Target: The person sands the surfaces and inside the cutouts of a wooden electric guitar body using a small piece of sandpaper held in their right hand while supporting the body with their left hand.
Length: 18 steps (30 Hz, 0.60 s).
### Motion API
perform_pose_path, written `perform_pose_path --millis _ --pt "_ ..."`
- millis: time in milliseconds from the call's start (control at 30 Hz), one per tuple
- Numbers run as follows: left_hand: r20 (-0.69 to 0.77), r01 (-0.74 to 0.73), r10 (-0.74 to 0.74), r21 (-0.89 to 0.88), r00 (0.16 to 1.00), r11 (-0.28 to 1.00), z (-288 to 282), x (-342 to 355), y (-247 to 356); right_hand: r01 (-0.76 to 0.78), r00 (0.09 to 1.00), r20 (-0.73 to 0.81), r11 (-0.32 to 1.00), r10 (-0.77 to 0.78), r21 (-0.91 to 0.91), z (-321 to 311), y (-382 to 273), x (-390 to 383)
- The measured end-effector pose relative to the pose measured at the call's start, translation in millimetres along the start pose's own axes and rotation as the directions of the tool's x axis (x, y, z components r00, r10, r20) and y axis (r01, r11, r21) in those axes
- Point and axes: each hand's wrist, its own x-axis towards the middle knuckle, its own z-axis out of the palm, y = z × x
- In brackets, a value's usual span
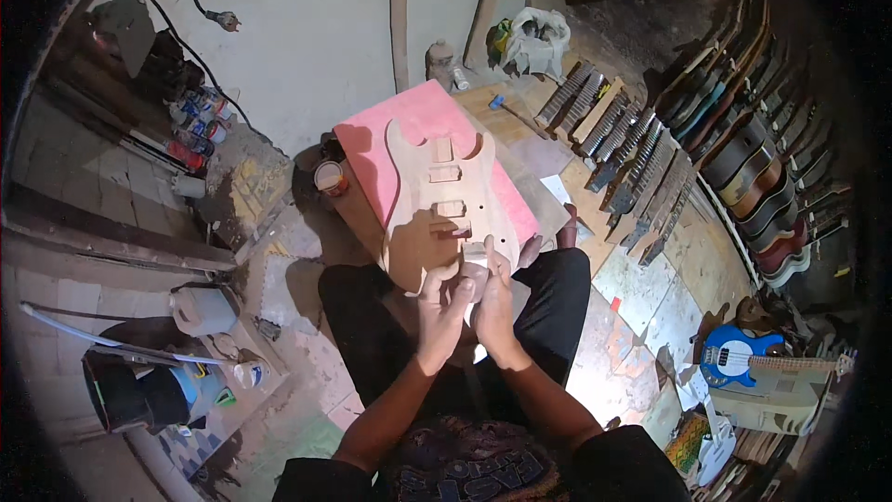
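An unpainted wooden electric guitar body point(413, 223) with several routed cavities lies flat on a pink padded board point(367, 135) in front of me. Over its near end, my left hand point(439, 311) and my right hand point(496, 302) come together, fingers bent. Between them they grip a small, pale brownish-grey flat piece point(475, 270) that looks folded; its exact kind cannot be made out. My thumbs and fingertips press on its sides.
Several guitar necks point(609, 130) lie in a row on the floor at the right, near a blue-headed hammer point(497, 102). Guitars point(748, 167) stand racked beyond. A blue bass guitar point(729, 356) is at lower right. To the left are an open can point(330, 178) and a jug point(203, 309).
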Motion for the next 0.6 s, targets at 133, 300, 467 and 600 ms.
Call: perform_pose_path --millis 133,300,467,600 --pt "0.016 -0.098 0.097 0.129 0.995 0.987 0.9 5.3 3.3 0.127 0.992 -0.016 0.986 -0.126 0.109 -0.8 19.3 2.9" --pt "0.016 -0.095 0.094 0.098 0.995 0.991 -3.1 20.0 -3.6 0.017 0.994 0.099 0.97 -0.042 0.243 -6.8 0.3 5.0" --pt "0.113 -0.117 0.088 0.279 0.99 0.953 -19.3 35.2 -12.7 -0.573 0.819 0.404 0.616 0.408 0.54 -31.1 0.6 28.7" --pt "0.109 -0.15 0.124 0.278 0.986 0.949 -6.6 41.6 18.6 -0.687 0.727 0.571 0.401 0.383 0.606 -37.6 4.9 28.7"
